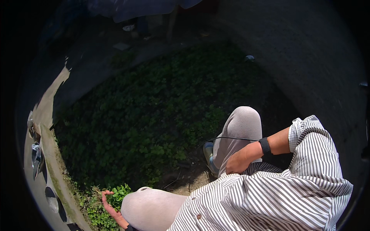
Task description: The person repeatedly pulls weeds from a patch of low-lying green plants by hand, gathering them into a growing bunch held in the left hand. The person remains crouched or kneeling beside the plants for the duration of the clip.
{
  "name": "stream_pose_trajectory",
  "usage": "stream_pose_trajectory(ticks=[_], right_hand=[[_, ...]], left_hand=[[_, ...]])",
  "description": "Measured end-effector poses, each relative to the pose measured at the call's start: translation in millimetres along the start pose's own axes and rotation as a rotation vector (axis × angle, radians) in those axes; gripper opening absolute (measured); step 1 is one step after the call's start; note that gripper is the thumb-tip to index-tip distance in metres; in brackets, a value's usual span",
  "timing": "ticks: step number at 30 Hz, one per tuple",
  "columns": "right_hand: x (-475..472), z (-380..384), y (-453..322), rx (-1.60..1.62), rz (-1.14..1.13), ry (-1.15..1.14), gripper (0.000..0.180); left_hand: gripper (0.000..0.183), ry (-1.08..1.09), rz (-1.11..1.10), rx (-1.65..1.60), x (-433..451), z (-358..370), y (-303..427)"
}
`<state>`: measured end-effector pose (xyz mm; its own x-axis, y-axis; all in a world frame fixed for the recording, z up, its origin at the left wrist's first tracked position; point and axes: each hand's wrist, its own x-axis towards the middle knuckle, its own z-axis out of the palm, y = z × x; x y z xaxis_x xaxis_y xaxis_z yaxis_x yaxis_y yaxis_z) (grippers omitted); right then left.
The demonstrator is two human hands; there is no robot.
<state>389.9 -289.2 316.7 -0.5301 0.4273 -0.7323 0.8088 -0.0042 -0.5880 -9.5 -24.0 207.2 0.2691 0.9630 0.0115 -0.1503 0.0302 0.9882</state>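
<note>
My left hand (110, 206) is low at the left, just beyond my left knee (150, 202), with its fingers curved beside sunlit green leaves (120, 194). Whether it grips any stems cannot be told. My right hand (242, 159) lies against my trouser leg near my lap, back of the hand up, its fingers mostly hidden; a black band (264, 146) circles the wrist. A thin black cable (231, 138) runs from near that wrist across my raised right knee (245, 118).
Low leafy plants (150, 115) spread ahead, mostly in shade. A concrete edging (56, 176) borders them at left, with a clear plastic piece (36, 158) and a shiny oval object (52, 199) beyond. My shoe (209, 154) rests at the bed's edge. Purple fabric or sheeting (138, 8) hangs at the top.
</note>
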Motion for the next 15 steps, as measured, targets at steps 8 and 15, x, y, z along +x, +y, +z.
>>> stream_pose_trajectory(ticks=[8, 15], right_hand=[[-83, 52, 5, 0.313, 0.509, -0.106, 0.042], [-108, 103, 16, 0.690, 0.628, 0.343, 0.071]], left_hand=[[0.017, -0.099, -0.331, -0.439, 43, -5, -12], [0.015, -0.148, -0.353, -0.433, 104, 30, 7]])
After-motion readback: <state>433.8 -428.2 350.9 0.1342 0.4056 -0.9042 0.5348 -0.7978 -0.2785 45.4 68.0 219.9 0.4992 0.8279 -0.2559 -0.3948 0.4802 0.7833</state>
